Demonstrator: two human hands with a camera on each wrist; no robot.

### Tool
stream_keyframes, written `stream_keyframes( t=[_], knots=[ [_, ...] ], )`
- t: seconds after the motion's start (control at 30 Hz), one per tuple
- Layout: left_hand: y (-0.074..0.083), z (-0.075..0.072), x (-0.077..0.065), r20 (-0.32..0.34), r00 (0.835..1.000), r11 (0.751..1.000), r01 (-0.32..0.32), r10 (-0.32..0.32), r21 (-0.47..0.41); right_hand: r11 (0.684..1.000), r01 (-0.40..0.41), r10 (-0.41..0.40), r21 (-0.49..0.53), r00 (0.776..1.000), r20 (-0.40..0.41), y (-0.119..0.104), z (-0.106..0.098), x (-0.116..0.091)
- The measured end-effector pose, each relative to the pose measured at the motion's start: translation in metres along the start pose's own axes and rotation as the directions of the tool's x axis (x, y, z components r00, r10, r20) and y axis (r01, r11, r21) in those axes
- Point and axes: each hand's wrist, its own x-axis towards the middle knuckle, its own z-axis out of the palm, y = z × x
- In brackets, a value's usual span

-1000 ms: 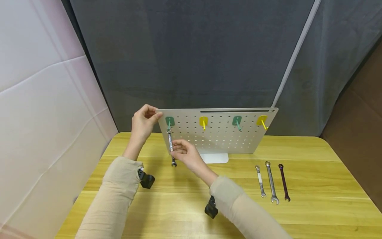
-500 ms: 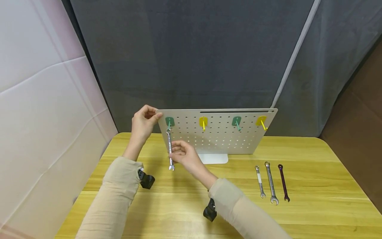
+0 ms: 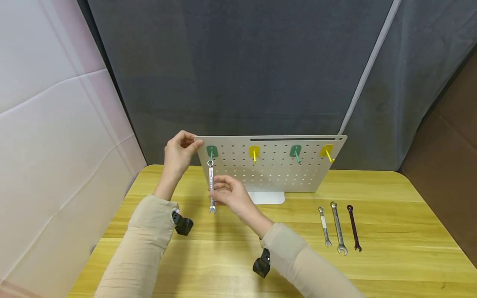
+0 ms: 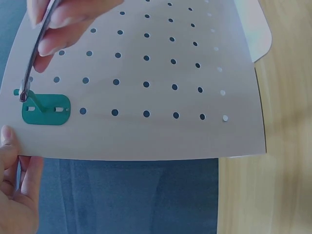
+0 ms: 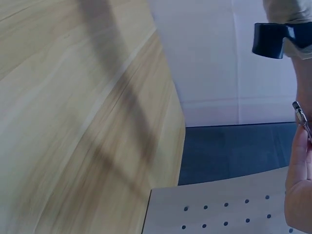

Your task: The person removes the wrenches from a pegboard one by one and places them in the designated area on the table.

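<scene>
My left hand (image 3: pixel 178 153) pinches the upper left corner of a white pegboard (image 3: pixel 275 174) between thumb and fingers. The right hand (image 3: pixel 232 194) holds a silver combination wrench (image 3: pixel 211 182) by its lower shank, thumb against fingers. The wrench hangs upright, ring end up and open end down. In the left wrist view its ring end meets the tip of the leftmost green hook (image 4: pixel 46 109); whether the hook passes through the ring I cannot tell. The right wrist view shows only one end of the wrench (image 5: pixel 303 119) beside the fingers.
Along the board sit a yellow hook (image 3: pixel 254 153), a green hook (image 3: pixel 296 153) and another yellow hook (image 3: pixel 327 152). On the wooden table (image 3: pixel 223 265) at right lie a small silver wrench (image 3: pixel 325 227), a larger one (image 3: pixel 338 228) and a purple one (image 3: pixel 354 228).
The right hand has swung the wrench's lower end slightly left and toward me, while its ring end stays at the green hook. My left hand keeps its place on the board corner.
</scene>
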Motion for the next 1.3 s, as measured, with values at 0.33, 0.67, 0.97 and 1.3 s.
stream_keyframes(
  t=[0.33, 0.67, 0.97, 1.3],
  knots=[
    [-0.0008, 0.0001, 0.0001, 0.004, 1.0, 1.0, 0.008, -0.008, 0.013, 1.0, -0.027, 0.027, 0.015, 0.999, -0.022, -0.0057, 0.0022, -0.0025],
    [-0.0003, 0.0002, 0.0, 0.008, 1.0, 1.0, 0.009, -0.009, 0.023, 0.999, -0.044, 0.044, 0.012, 0.999, -0.017, -0.0081, 0.0009, -0.0023],
    [-0.0001, 0.0, 0.0005, 0.012, 1.0, 1.0, 0.016, -0.016, 0.025, 1.0, -0.019, 0.019, -0.019, 1.0, 0.002, -0.0084, -0.0017, -0.0003],
    [-0.0011, 0.0006, 0.0007, 0.009, 1.0, 1.0, 0.016, -0.016, 0.015, 0.999, 0.031, -0.03, -0.035, 1.0, 0.004, -0.0049, -0.0053, -0.0013]
  ],
)
